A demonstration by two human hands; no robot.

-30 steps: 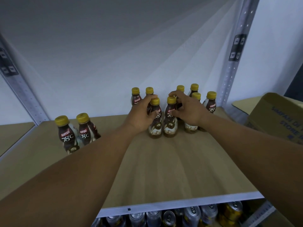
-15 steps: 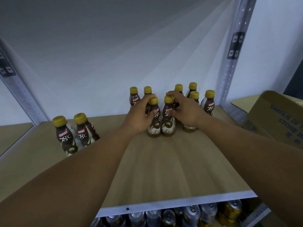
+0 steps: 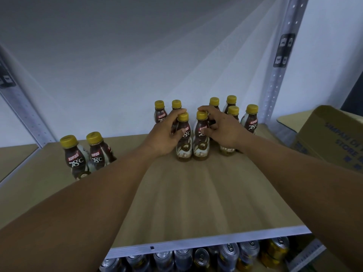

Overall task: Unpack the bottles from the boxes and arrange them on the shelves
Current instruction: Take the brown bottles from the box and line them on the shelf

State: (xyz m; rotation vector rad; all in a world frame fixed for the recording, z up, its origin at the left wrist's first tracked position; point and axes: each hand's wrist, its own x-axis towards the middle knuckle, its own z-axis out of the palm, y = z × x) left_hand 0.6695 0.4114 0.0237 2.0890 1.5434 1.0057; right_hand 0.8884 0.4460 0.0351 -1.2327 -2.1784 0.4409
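Unmoved | left hand (image 3: pixel 164 136) grips glossy bottle (image 3: pixel 184 149) | right hand (image 3: pixel 226 132) pinches round-capped bottle (image 3: pixel 200 147)

We have only one view: a wide-angle camera on the head, facing forward and somewhat down along the shelf (image 3: pixel 196 193) to the white back wall (image 3: pixel 117 107). It sits close: our arms run in from the lower corners to the left hand (image 3: pixel 165 138) and right hand (image 3: pixel 224 130) mid-frame. An upright (image 3: pixel 279 75) slants at the right edge, and cans (image 3: pixel 225 256) show under the shelf's front lip.
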